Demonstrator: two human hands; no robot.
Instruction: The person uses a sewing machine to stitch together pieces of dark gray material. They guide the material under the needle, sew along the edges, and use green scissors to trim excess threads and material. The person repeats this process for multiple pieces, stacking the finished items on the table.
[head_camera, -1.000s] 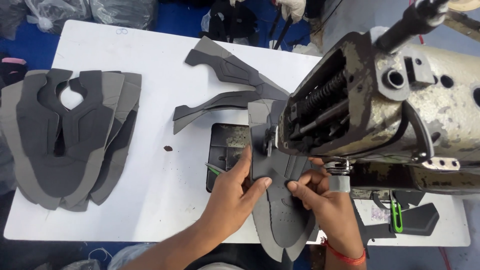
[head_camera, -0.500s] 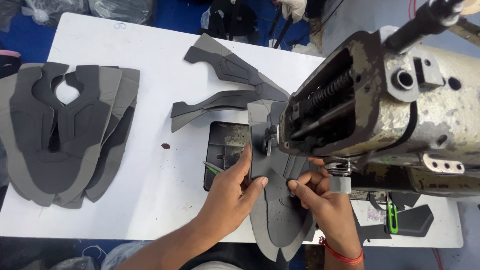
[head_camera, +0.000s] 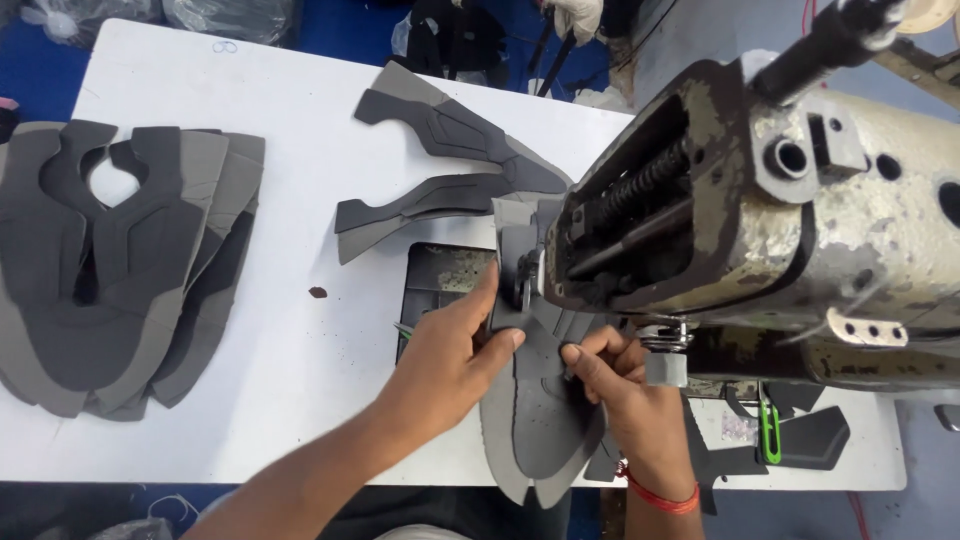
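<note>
Both hands press flat on a grey, layered fabric shoe-upper piece (head_camera: 535, 400) lying at the near edge of the white tabletop (head_camera: 330, 340), its far end tucked under the head of the worn cream-coloured sewing machine (head_camera: 800, 230). The left hand (head_camera: 450, 360) lies spread, fingers pinning the piece's left side; the right hand (head_camera: 610, 365) curls its fingertips on the right side, likely to keep the seam line steady at the needle. A stack of similar grey cut pieces (head_camera: 110, 270) waits by the left edge; two stitched grey strips (head_camera: 450, 160) lie toward the far edge.
</note>
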